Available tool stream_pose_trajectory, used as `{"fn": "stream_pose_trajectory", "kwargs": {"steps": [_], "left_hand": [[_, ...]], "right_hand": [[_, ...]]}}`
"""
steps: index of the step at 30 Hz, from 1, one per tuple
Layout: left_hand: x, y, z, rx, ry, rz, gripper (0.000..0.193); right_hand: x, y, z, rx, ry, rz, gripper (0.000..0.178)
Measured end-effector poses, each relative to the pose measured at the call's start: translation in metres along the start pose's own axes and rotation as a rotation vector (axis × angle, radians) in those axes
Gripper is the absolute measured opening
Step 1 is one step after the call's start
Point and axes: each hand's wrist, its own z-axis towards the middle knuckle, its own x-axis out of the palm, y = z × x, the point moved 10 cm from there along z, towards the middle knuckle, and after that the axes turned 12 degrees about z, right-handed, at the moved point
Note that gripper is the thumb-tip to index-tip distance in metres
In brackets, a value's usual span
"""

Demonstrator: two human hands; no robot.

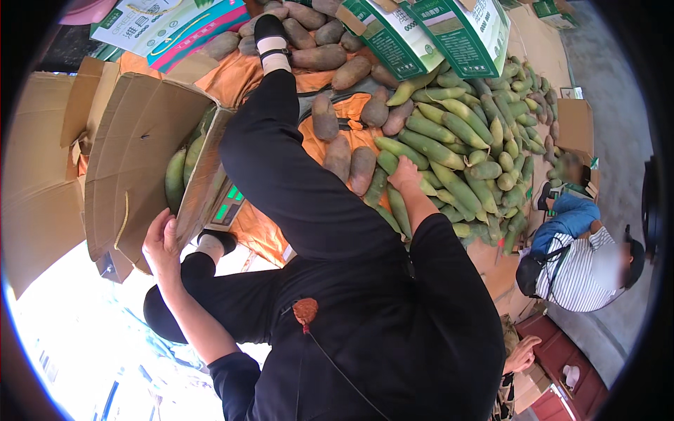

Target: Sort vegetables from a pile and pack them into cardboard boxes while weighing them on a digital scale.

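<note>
My right hand (406,175) reaches into the heap of long green radishes (456,126), its fingers closed round a green radish (387,162) at the heap's near left edge. The fingertips are partly hidden. My left hand (161,245) is beside the edge of an open brown carton (133,154), loosely curved with fingers apart and nothing seen in them. I cannot tell whether it touches the cardboard. Inside the carton lie several green radishes (175,179). Under the carton's right side shows a scale with a lit green display (226,203).
Oblong purplish-brown roots (325,117) lie on orange sheeting (260,235) around my outstretched leg (281,168). Green-and-white boxes (463,35) stand at the far side of the heap. A person in a striped shirt (576,274) is at the right; another person's hand (521,355) shows lower right.
</note>
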Motion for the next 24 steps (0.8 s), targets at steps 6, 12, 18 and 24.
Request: {"fn": "stream_pose_trajectory", "kwargs": {"steps": [6, 12, 18, 24], "left_hand": [[0.0, 0.007, -0.001, 0.018, -0.007, 0.017, 0.036], [0.0, 0.001, 0.001, 0.059, -0.025, 0.029, 0.035], [-0.007, -0.005, -0.003, 0.063, -0.033, 0.024, 0.033], [-0.017, -0.012, -0.006, 0.073, -0.042, 0.01, 0.033]], "right_hand": [[-0.003, 0.018, -0.008, -0.06, 0.01, -0.152, 0.055], [0.015, 0.007, -0.006, -0.121, 0.014, -0.064, 0.054], [-0.028, 0.01, 0.0, -0.325, -0.098, 0.295, 0.059], [-0.091, 0.014, 0.025, -0.302, -0.02, 1.2, 0.055]]}}
